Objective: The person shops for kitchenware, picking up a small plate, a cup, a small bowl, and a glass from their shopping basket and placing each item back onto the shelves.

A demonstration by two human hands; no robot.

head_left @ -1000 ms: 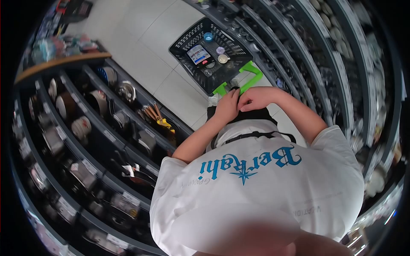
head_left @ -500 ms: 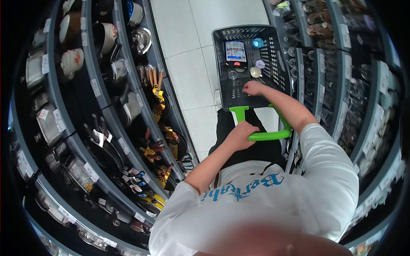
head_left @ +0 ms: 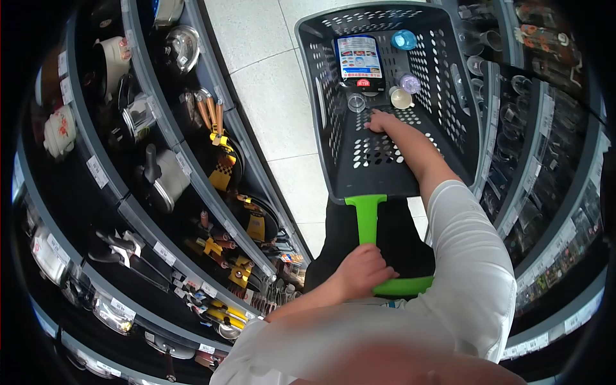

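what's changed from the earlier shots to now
The right hand has moved away from the left hand and forward into the basket, near the pale cup and clear glass. The left hand now grips the green handle. The pale cup, clear glass, blue glass and printed package keep their arrangement.

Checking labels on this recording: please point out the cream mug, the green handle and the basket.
Cream mug (head_left: 401, 98), head view: inside its open mouth.
Green handle (head_left: 367, 221), head view: its straight side arm.
Basket (head_left: 398, 179), head view: bare plastic at the handle end.
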